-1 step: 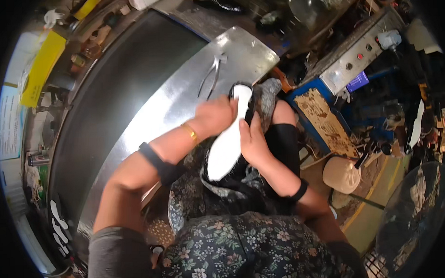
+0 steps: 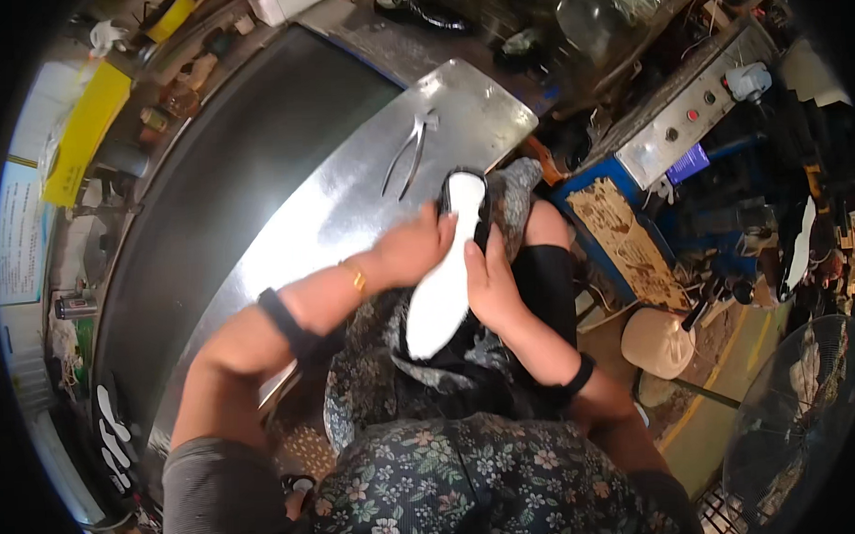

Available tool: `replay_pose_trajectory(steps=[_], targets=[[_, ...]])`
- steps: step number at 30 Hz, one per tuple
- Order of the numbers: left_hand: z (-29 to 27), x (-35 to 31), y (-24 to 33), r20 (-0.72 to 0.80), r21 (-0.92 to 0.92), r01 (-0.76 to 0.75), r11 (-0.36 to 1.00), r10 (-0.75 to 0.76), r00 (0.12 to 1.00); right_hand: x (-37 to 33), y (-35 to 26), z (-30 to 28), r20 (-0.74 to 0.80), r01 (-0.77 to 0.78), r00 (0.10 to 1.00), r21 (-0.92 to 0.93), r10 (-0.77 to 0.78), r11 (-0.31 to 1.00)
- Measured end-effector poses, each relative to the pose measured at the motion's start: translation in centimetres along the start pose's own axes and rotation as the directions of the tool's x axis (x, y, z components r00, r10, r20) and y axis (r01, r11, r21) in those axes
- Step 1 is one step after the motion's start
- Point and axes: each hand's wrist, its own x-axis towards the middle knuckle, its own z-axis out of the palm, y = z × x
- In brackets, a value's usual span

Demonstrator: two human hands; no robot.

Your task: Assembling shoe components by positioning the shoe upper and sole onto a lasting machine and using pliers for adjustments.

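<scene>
A shoe lies bottom up across my lap. Its white, sole-shaped bottom (image 2: pixel 438 312) faces me, with a black rim (image 2: pixel 449 188) showing round the far end. My right hand (image 2: pixel 494 285) grips the shoe's right side, fingers pointing away along its edge. On the left side, my left hand (image 2: pixel 415 251) is closed against the narrow middle of the shoe. Motion smears its fingers, and whether they pinch anything small does not show. Metal pincers (image 2: pixel 409 159) rest on the bench just beyond, handles toward me and apart from both hands.
A shiny metal sheet (image 2: pixel 478 105) borders a dark belt-like surface (image 2: pixel 254 141) on the left. At right stand a blue-framed machine with a control panel (image 2: pixel 672 136), a beige plastic jug (image 2: pixel 658 344) and a round mesh guard (image 2: pixel 791 424). Black shoes (image 2: pixel 423 13) sit at the back.
The shoe and both hands have shifted slightly toward me. My left hand has also moved a little down along the shoe's side. The pincers stay on the metal sheet.
</scene>
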Motion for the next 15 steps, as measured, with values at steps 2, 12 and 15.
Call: replay_pose_trajectory(steps=[2,12,15], targets=[[2.2,-2.2,-0.6,-0.013,-0.056,0.045,0.997,-0.046,0.999,-0.2,0.2,-0.3,0.035,-0.113,0.993,0.055,0.111,0.992],[8.1,-7.4,-1.3,-0.178,-0.804,-0.064,0.591,-0.137,0.974,0.9,0.3,-1.2,-0.099,0.132,0.989,0.256,-0.11,0.958],[3.4,-6.5,-2.1,0.038,-0.981,0.043,0.187,-0.034,0.999,4.7,-0.7,-4.1,0.158,0.224,0.956,0.156,-0.248,0.962]])
